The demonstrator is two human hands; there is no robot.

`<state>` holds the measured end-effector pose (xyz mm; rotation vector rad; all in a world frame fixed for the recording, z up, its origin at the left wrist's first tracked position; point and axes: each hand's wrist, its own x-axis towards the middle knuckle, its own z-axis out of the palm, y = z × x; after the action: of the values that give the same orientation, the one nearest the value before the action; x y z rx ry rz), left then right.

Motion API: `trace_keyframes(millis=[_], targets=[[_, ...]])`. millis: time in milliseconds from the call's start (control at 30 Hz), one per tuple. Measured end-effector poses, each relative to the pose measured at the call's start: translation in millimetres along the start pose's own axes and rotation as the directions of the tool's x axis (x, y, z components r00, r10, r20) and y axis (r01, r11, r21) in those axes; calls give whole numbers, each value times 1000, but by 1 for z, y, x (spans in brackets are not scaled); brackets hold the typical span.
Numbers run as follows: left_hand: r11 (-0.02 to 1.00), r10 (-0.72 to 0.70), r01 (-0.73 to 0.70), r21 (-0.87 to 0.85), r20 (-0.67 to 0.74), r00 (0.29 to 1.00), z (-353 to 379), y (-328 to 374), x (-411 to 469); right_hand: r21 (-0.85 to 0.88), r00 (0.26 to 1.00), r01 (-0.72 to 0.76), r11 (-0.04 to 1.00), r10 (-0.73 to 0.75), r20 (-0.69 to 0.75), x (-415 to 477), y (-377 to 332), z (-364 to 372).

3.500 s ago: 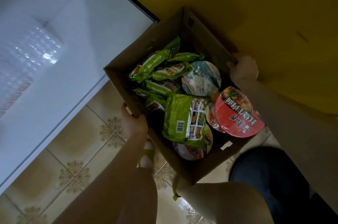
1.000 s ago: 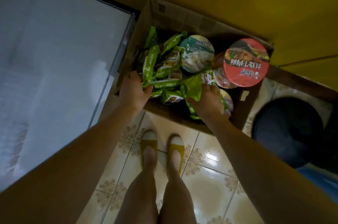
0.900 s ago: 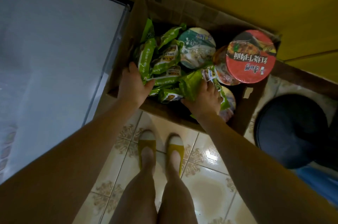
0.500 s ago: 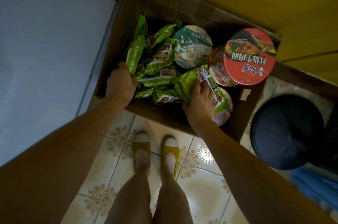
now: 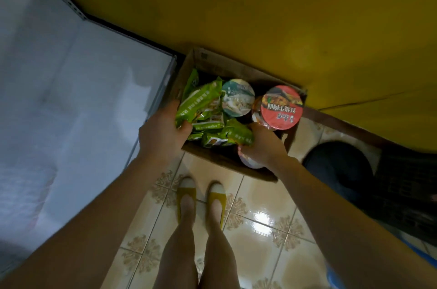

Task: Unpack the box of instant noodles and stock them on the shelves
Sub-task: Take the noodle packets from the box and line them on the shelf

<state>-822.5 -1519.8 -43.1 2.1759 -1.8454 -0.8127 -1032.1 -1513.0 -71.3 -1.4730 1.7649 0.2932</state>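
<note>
Noodle box [image 5: 236, 65] sits open on the tiled floor, its far side at the yellow wall, just right of the white shelf [image 5: 94, 99]. At its left side the left hand [image 5: 163, 132] clasps a bunch of green packets [image 5: 201, 104], thumb curled over them. Mid-box lies a teal-lidded bowl [image 5: 237, 97], and far right a red-lidded bowl [image 5: 281, 106]. The right hand [image 5: 262, 144] curls its fingers round a near green packet [image 5: 238, 135]. The film looks slippery, so squeeze both loads firmly, lift clear of the box wall, then swing left to the shelf.
</note>
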Motion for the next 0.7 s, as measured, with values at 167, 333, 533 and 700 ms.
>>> trace_keyframes(millis=[167,333,533,700], targets=[[996,74,-77,-37,-79,994,-85,39,-32,30,997,63,998,-61,-55,-69,-35,-55],[988,126,-143,-61,-222,967,-177,80,-73,34,984,144,989,-139,-115,-140,-65,-110],[983,119,-163,-86,-381,917,-269,114,-135,3,929,339,941,-334,-158,-225,-95,-169],[970,-8,-124,-209,-536,844,-322,129,-203,-20,847,516,856,-514,-138,-287,-110,-202]])
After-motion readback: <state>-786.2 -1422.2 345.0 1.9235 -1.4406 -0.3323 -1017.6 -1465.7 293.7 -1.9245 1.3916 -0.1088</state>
